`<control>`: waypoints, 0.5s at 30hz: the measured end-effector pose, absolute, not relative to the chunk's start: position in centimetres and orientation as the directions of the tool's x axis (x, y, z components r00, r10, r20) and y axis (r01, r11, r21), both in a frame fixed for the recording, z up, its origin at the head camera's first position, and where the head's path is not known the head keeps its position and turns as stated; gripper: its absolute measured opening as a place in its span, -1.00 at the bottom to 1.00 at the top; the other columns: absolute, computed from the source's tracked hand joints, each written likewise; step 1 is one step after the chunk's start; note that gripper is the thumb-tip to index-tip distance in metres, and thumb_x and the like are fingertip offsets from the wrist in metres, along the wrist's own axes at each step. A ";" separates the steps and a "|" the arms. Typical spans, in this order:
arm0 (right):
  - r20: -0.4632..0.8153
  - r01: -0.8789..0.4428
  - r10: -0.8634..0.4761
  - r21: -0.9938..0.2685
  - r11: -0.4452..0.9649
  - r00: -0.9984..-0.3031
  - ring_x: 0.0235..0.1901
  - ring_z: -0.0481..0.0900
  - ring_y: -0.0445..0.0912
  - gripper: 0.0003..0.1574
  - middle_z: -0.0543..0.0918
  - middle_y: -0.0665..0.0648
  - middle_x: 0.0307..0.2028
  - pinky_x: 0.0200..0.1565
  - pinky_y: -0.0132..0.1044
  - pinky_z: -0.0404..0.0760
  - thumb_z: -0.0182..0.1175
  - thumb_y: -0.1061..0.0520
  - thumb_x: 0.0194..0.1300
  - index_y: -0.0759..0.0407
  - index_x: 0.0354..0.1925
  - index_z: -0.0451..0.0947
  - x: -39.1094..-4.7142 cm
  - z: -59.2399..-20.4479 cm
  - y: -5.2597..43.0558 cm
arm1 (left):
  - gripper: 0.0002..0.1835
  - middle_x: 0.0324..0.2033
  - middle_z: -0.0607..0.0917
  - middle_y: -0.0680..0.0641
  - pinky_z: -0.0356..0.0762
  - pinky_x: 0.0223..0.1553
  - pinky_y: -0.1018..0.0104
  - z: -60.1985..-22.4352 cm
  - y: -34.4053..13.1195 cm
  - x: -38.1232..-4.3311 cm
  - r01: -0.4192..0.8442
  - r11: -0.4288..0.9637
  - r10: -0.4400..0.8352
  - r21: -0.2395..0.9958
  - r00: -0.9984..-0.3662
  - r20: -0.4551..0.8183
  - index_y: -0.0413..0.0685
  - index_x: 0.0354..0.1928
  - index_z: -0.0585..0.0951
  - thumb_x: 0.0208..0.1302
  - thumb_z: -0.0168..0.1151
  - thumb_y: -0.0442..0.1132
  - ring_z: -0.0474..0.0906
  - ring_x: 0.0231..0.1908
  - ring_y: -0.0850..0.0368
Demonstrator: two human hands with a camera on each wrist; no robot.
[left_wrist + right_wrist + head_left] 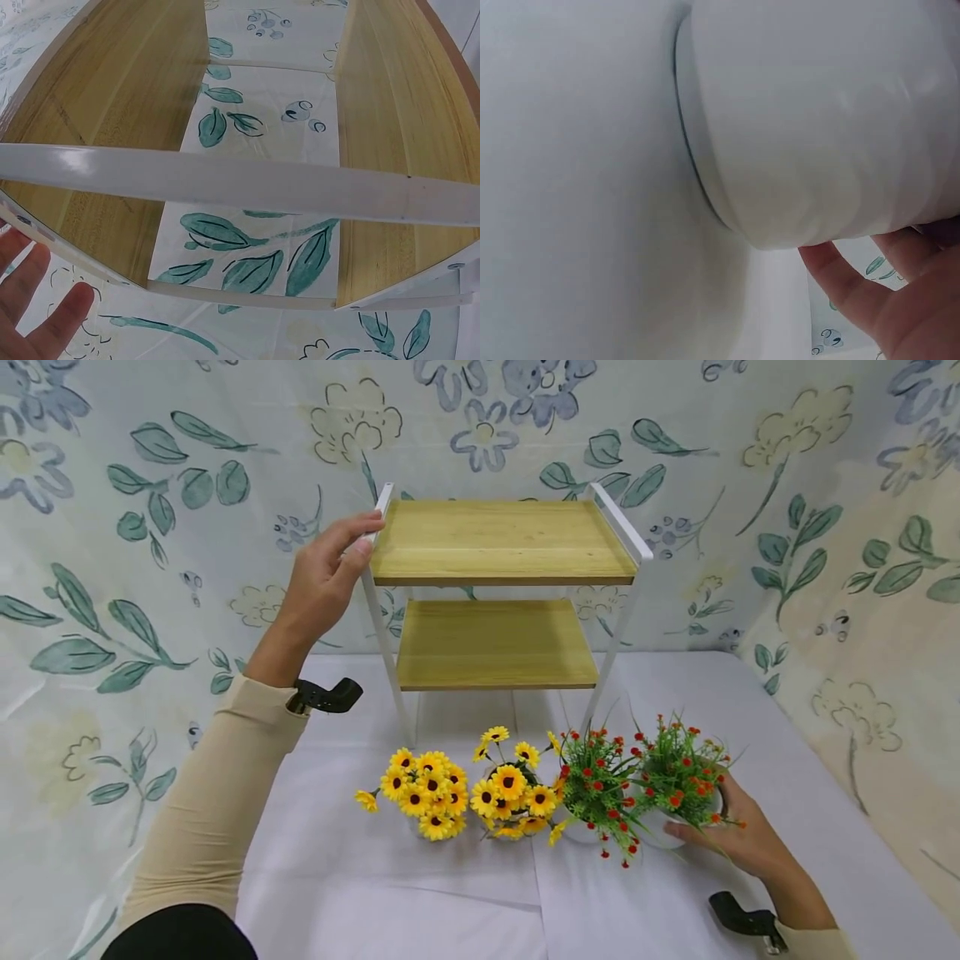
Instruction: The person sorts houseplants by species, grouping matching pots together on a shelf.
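A two-tier shelf stands against the backdrop, with a wooden top board (502, 539), a lower board (495, 647) and a white frame (247, 176). My left hand (322, 577) is at the upper left side of this frame, its fingertips right at the white rail. In the left wrist view its fingers (71, 319) look fairly straight beside the board's end. Low on the right, my right hand (750, 835) holds a white pot (817, 127) by its side, fingers and thumb around it. Red-flowered greenery (686, 772) fills this pot, whose base is close against the white cloth.
Left of the held pot stands another pot of red flowers (596, 772). Two bunches of yellow sunflowers, one in the middle (510, 785) and one on the left (427, 789), continue the row before the shelf. White cloth (390, 902) covers the table; a floral backdrop (480, 443) rises behind.
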State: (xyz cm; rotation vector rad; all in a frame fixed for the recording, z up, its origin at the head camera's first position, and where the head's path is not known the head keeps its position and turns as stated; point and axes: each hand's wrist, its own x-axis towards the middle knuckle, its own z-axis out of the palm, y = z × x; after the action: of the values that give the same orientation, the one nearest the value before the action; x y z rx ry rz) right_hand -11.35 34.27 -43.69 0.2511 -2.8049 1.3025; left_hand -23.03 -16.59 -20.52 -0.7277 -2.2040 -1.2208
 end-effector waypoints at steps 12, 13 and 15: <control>0.134 -0.165 -0.098 -0.734 0.659 -0.986 0.34 0.16 -0.10 0.32 0.16 0.17 0.42 0.05 -0.51 0.30 0.48 0.12 0.00 -0.25 0.51 -0.12 -10.8 -42.7 35.1 | -0.55 0.34 0.37 -0.18 0.27 0.29 -0.02 -20.4 -16.3 -22.8 0.655 0.475 0.199 0.588 -0.731 0.653 -0.30 0.25 0.43 0.43 -0.11 -0.22 0.24 0.36 0.08; 0.137 -0.163 -0.090 -0.730 0.663 -0.986 0.33 0.16 -0.14 0.32 0.17 0.17 0.42 0.05 -0.54 0.29 0.48 0.11 0.00 -0.25 0.51 -0.11 -10.7 -42.6 35.2 | -0.55 0.34 0.38 -0.18 0.26 0.30 0.02 -20.4 -16.2 -22.8 0.653 0.477 0.197 0.588 -0.732 0.653 -0.30 0.25 0.43 0.43 -0.12 -0.22 0.24 0.36 0.08; 0.135 -0.147 -0.071 -0.725 0.673 -0.988 0.32 0.17 -0.11 0.32 0.18 0.20 0.41 0.08 -0.47 0.31 0.49 0.10 0.00 -0.22 0.51 -0.11 -10.4 -42.4 35.3 | -0.55 0.34 0.38 -0.19 0.25 0.31 0.09 -20.5 -16.2 -22.7 0.653 0.479 0.195 0.586 -0.731 0.654 -0.31 0.25 0.43 0.43 -0.13 -0.22 0.24 0.36 0.06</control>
State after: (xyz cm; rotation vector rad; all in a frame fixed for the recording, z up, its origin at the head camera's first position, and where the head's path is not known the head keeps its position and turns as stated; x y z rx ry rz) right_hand -10.44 35.27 -42.41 0.1823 -2.7855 1.2205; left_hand -22.67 -16.19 -20.54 -0.7006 -2.2203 -1.1912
